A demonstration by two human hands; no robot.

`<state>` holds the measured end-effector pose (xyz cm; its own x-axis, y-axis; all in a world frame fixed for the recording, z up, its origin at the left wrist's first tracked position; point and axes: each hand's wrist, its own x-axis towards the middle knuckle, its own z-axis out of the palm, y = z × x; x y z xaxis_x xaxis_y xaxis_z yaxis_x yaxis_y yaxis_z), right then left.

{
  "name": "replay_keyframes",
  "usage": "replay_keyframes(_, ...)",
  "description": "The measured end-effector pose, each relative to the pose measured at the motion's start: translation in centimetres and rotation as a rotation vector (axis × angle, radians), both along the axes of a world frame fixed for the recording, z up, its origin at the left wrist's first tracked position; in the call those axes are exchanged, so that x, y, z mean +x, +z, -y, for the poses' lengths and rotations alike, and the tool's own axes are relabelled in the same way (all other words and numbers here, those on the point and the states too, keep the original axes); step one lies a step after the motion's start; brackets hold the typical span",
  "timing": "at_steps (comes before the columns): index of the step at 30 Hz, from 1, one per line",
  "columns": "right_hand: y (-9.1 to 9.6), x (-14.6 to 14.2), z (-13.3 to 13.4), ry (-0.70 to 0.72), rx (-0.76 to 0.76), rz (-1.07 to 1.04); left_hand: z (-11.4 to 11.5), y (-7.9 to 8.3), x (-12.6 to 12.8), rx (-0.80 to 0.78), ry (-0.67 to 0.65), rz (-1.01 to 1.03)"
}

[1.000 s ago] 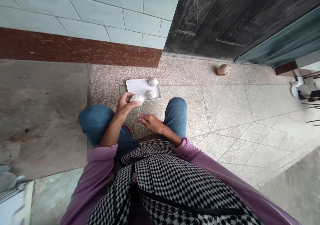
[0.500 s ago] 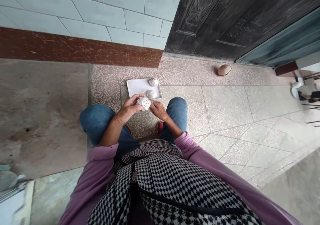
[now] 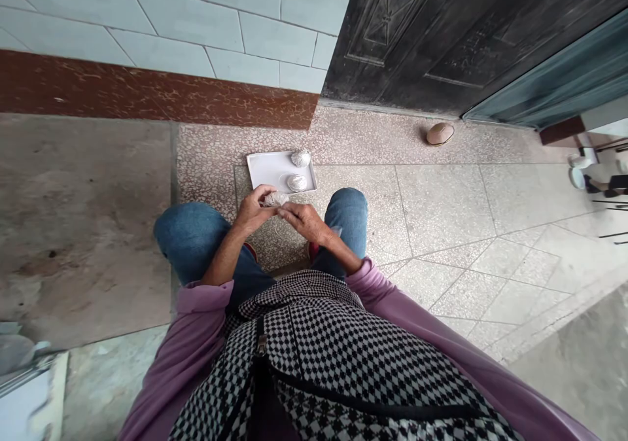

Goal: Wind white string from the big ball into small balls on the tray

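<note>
Between my knees, a ball of white yarn [image 3: 275,199] is held in my left hand [image 3: 253,211], whose fingers curl round its left side. My right hand [image 3: 307,222] is closed in a pinch at the ball's right side, on the yarn there. Its fingertips partly cover the ball. A thin loose strand hangs below the hands. Just beyond them, a shallow white tray [image 3: 265,164] lies on the floor. Two more white yarn balls, a far one [image 3: 300,158] and a nearer one [image 3: 297,182], sit at its right end.
A tiled wall [image 3: 196,9] with a brown skirting band [image 3: 161,94] runs behind the tray. To its right stands a dark door [image 3: 417,42], with a rounded tan object [image 3: 440,133] on the floor before it. Speckled floor tiles [image 3: 441,199] stretch to the right.
The yarn ball has moved slightly left and turned in my left hand. My right hand has shifted left, over the ball's lower right side, covering more of it.
</note>
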<state>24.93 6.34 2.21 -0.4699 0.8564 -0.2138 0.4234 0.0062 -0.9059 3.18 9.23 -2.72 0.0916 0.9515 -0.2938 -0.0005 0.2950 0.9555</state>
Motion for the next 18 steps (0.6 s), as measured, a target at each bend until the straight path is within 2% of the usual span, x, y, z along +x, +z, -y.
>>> replay_keyframes(4,1.1,1.7,-4.2,-0.159,0.040,-0.006,0.8,1.2,0.2,-0.019,-0.189,0.072)
replay_keyframes(7,0.3,2.1,-5.2,-0.247,-0.039,-0.039,1.1,1.9,0.1,-0.034,-0.208,0.258)
replay_keyframes(9,-0.9,1.6,-4.3,-0.259,-0.125,-0.063,1.1,2.0,0.1,-0.033,-0.142,0.374)
replay_keyframes(12,-2.6,-0.1,-1.4,-0.247,-0.240,-0.078,0.9,1.5,0.1,-0.054,-0.012,0.454)
replay_keyframes(15,-3.3,-1.5,1.5,-0.203,-0.299,-0.065,0.7,0.7,0.2,-0.107,0.115,0.425)
replay_keyframes(18,-2.8,-1.8,2.7,-0.113,-0.232,-0.027,0.5,0.0,0.4,-0.091,0.188,0.300)
